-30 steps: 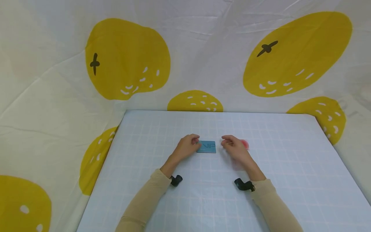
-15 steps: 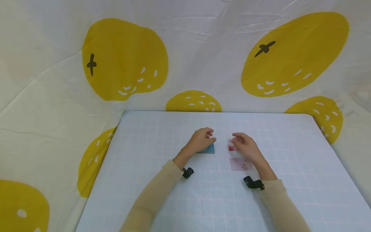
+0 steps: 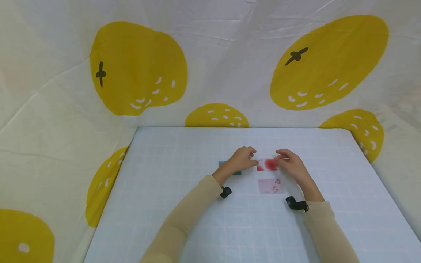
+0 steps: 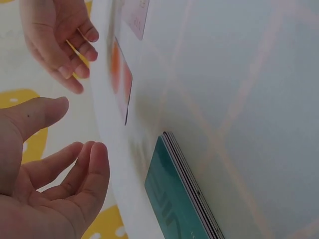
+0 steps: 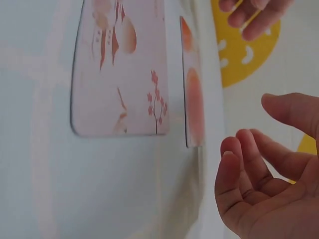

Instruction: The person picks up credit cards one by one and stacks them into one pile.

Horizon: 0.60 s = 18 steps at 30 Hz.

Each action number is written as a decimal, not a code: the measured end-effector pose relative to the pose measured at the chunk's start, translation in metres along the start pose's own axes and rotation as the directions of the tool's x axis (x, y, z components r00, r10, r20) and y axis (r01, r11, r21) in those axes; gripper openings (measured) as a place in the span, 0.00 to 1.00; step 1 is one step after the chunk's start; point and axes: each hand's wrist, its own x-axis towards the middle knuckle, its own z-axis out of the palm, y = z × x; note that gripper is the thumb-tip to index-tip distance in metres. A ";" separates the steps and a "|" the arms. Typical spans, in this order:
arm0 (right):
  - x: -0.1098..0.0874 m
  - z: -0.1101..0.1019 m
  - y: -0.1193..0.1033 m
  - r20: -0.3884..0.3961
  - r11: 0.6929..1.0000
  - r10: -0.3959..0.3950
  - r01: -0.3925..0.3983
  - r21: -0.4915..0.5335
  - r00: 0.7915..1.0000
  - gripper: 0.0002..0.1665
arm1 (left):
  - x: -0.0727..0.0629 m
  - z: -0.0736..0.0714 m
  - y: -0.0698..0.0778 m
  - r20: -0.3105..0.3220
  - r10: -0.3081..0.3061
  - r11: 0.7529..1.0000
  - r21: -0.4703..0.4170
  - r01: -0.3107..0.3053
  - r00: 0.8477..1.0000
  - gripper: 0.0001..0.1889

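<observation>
A teal stack of cards (image 4: 172, 194) lies on the table, partly covered by my left hand (image 3: 240, 160) in the head view. My left thumb and fingers are parted and hold nothing, near the left end of a white card with red circles (image 3: 270, 164). By that card's right end is my right hand (image 3: 292, 167), its fingers softly bent around a gap with nothing in it. From the head view I cannot tell whether either hand touches the card. Nearer to me lies a pink card with a floral print (image 5: 124, 89), flat and apart from both hands.
A pale checked cloth covers the table (image 3: 164, 175). Behind it and along the sides hangs a white curtain (image 3: 230, 73) printed with large yellow fruit. Each wrist carries a small black camera, such as the right one (image 3: 296, 204).
My left hand has moved right, from the teal stack toward the red-circled card. My right hand has shifted right, uncovering much of that card and the pink one. The cards appear to stay put.
</observation>
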 end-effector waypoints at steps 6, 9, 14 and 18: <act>0.010 -0.008 0.014 0.005 0.999 0.036 -0.035 -0.032 0.999 0.30 | 0.009 0.008 0.006 0.046 -0.042 0.994 0.100 0.037 0.998 0.26; 0.013 -0.010 0.021 0.043 0.997 0.046 -0.043 -0.068 0.998 0.32 | 0.012 0.011 0.006 0.060 -0.053 0.985 0.167 0.042 0.997 0.28; 0.017 -0.011 0.028 0.108 0.992 0.016 -0.002 -0.126 0.994 0.36 | 0.014 0.013 0.006 0.083 -0.095 0.979 0.188 0.078 0.992 0.28; 0.020 -0.011 0.032 0.129 0.985 -0.052 0.073 -0.159 0.990 0.35 | 0.016 0.016 0.004 0.080 -0.118 0.975 0.198 0.100 0.990 0.26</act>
